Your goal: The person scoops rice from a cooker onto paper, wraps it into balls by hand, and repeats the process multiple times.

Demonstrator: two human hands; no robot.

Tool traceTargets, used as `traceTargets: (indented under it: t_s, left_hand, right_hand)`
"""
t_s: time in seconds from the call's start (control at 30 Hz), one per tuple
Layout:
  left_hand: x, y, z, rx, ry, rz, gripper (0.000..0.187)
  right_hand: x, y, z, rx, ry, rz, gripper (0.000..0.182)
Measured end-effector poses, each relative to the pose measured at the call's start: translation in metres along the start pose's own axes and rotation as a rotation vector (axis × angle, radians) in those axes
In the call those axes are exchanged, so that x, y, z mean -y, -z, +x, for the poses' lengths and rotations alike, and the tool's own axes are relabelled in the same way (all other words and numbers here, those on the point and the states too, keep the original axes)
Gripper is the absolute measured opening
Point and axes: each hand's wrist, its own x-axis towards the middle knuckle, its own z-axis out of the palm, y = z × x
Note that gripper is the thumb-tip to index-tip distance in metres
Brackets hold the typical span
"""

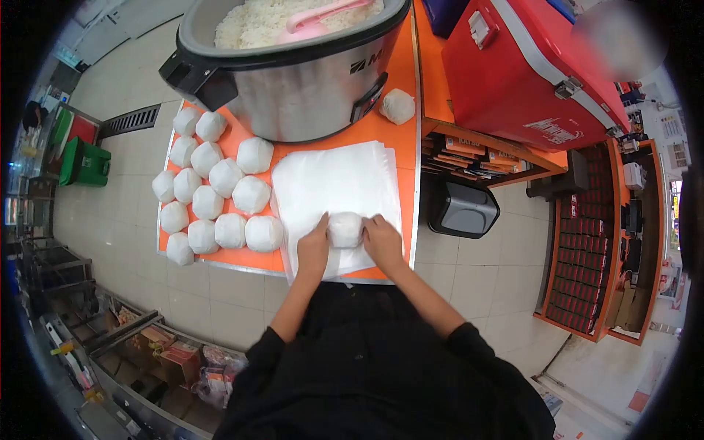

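Black clothing (367,352) is seen nearest. On stacked white sheets (334,172), a white bundle (345,229) is gripped at its sides by left fingers (323,223) and right fingers (374,223); folding seems underway, with even, gentle pressure called for.

At the centre of the frame, the person's left hand (383,240) and right hand (314,248) hold the sides of a white wrapped bundle (345,230) above a stack of white paper sheets (334,176). Other wrapped bundles (208,202) cover the left of the orange table (257,258). A cooker of rice (282,92) stands at the top, a red cooler (532,81) at upper right.
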Motion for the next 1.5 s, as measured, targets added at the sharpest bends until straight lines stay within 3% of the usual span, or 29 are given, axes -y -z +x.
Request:
traceTargets:
  t_s: [0.03, 0.1, 0.17, 0.27, 0.33, 0.37, 0.43, 0.47, 0.5, 0.57, 0.63, 0.67, 0.7, 0.77, 0.8, 0.97, 1.0, 1.03, 1.07, 1.1, 1.13, 1.17, 1.2, 1.23, 1.33, 1.4, 1.43, 1.47, 1.5]
  left_hand:
    - [0.004, -0.006, -0.005, -0.029, 0.041, -0.065, 0.055]
    - [0.008, -0.019, -0.010, -0.084, 0.011, -0.096, 0.057]
    - [0.005, -0.022, -0.016, -0.137, -0.004, -0.125, 0.060]
    - [0.001, -0.012, -0.019, -0.213, -0.196, -0.134, 0.063]
    - [0.004, -0.008, -0.020, -0.003, -0.134, -0.290, 0.068]
    - [0.002, -0.010, -0.022, -0.003, -0.129, -0.292, 0.068]
    - [-0.006, -0.006, -0.017, 0.107, 0.126, -0.620, 0.073]
    - [-0.013, -0.005, -0.014, 0.102, 0.118, -0.616, 0.073]
    - [-0.022, -0.004, -0.010, 0.007, 0.069, -0.608, 0.072]
    - [-0.040, 0.000, -0.008, -0.093, 0.018, -0.600, 0.071]
    - [-0.063, 0.019, 0.003, -0.265, -0.127, -1.035, 0.066]
    - [-0.084, 0.029, 0.007, -0.400, -0.033, -1.157, 0.061]
    - [-0.089, 0.037, 0.010, -0.406, -0.045, -1.152, 0.061]
    - [-0.098, 0.048, 0.013, -0.355, 0.368, -1.648, 0.057]
    - [-0.105, 0.059, 0.016, -0.390, 0.393, -1.569, 0.052]
    - [-0.085, 0.054, 0.030, -0.285, 0.362, -1.351, 0.053]
    - [-0.091, 0.060, 0.037, -0.314, 0.262, -1.281, 0.056]
    - [-0.096, 0.064, 0.043, -0.345, 0.166, -1.213, 0.060]
    - [-0.096, 0.062, 0.049, -0.342, 0.076, -1.178, 0.067]
    - [-0.099, 0.061, 0.059, -0.347, 0.068, -1.179, 0.067]
    - [-0.103, 0.060, 0.070, -0.313, 0.137, -1.104, 0.070]
    - [-0.105, 0.058, 0.079, -0.278, 0.209, -1.025, 0.074]
    - [-0.104, 0.055, 0.088, -0.081, 0.393, -1.287, 0.073]
    - [-0.100, 0.053, 0.094, -0.085, 0.379, -1.285, 0.073]
    - [-0.093, 0.057, 0.088, 0.022, 0.089, -1.025, 0.068]
    - [-0.086, 0.063, 0.075, -0.057, 0.129, -1.042, 0.069]
    - [-0.077, 0.063, 0.068, -0.099, 0.150, -1.003, 0.069]
    - [-0.067, 0.065, 0.061, -0.143, 0.172, -0.963, 0.069]
    - [-0.064, 0.076, 0.057, -0.201, 0.192, -0.733, 0.068]
  right_hand:
    - [0.001, -0.005, -0.005, -0.007, -0.002, -0.004, 0.012]
    - [0.001, -0.019, -0.014, -0.240, -0.036, 0.175, 0.025]
    - [-0.004, -0.027, -0.026, -0.182, -0.059, 0.194, 0.035]
    - [0.002, -0.026, -0.032, -0.122, -0.058, 0.207, 0.049]
    - [0.013, -0.015, -0.030, 0.155, -0.109, -0.001, 0.066]
    - [0.013, -0.016, -0.030, 0.160, -0.108, -0.002, 0.066]
    - [0.012, -0.027, -0.019, 0.167, -0.105, 0.526, 0.077]
    - [0.012, -0.034, -0.010, 0.099, -0.200, 1.038, 0.070]
    - [0.020, -0.028, 0.003, 0.092, -0.194, 1.039, 0.070]
    - [0.047, -0.002, 0.026, -0.036, -0.613, 1.448, 0.061]
    - [0.057, 0.010, 0.036, -0.096, -0.612, 1.531, 0.052]
    - [0.062, 0.019, 0.037, -0.090, -0.525, 1.533, 0.051]
    - [0.068, 0.027, 0.040, -0.087, -0.437, 1.535, 0.050]
    - [0.073, 0.045, 0.042, 0.000, -0.374, 1.573, 0.052]
    - [0.072, 0.051, 0.044, 0.085, -0.318, 1.606, 0.055]
    - [0.045, 0.039, 0.048, 0.095, -0.221, 1.291, 0.056]
    - [0.034, 0.034, 0.051, 0.100, -0.161, 1.173, 0.056]
    - [0.033, 0.052, 0.060, 0.094, -0.151, 1.169, 0.056]
    - [0.029, 0.074, 0.068, 0.229, -0.211, 1.338, 0.055]
    - [0.023, 0.091, 0.077, 0.369, -0.273, 1.504, 0.055]
    - [0.008, 0.092, 0.087, 0.388, -0.366, 1.463, 0.048]
    - [-0.009, 0.090, 0.100, 0.359, -0.499, 1.443, 0.043]
    - [-0.028, 0.087, 0.119, 0.327, -0.629, 1.422, 0.038]
    - [-0.049, 0.088, 0.146, 0.232, -0.671, 1.322, 0.030]
    - [-0.098, 0.093, 0.245, -0.389, -0.387, 1.148, 0.045]
    - [-0.165, 0.060, 0.307, -0.339, -0.467, 0.776, 0.058]
    - [-0.185, 0.042, 0.319, -0.341, -0.458, 0.781, 0.058]
    - [-0.198, 0.029, 0.329, -0.222, -0.423, 0.638, 0.059]
    - [-0.199, 0.021, 0.340, -0.106, -0.382, 0.494, 0.060]
